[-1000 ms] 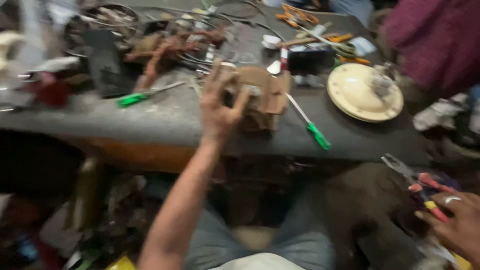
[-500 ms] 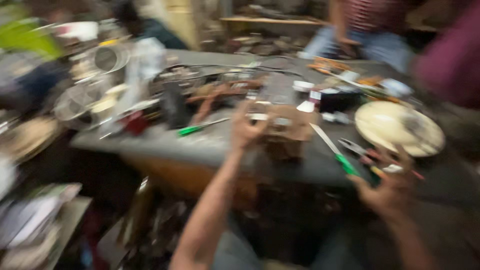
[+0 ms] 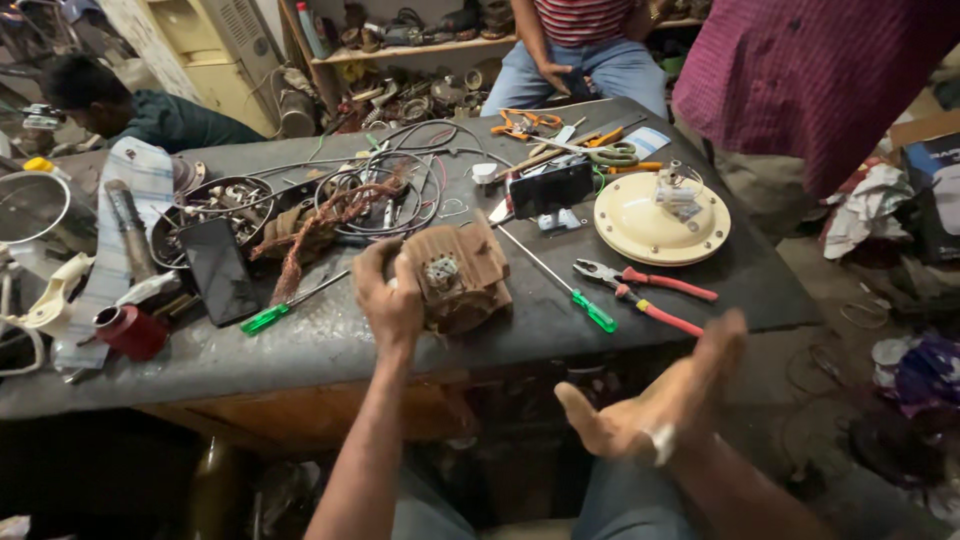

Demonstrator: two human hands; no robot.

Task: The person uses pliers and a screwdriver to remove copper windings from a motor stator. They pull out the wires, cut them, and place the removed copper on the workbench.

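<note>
The left hand (image 3: 388,297) grips a worn brown boxy motor block (image 3: 458,275) with a pale metal centre; the right hand (image 3: 655,405) hangs open and empty, near.

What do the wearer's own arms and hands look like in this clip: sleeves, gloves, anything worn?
Both forearms are bare, with no sleeves in view and no gloves. The left hand wears nothing visible. The right hand has a small whitish strip, perhaps a bandage or tape, near the wrist.
</note>
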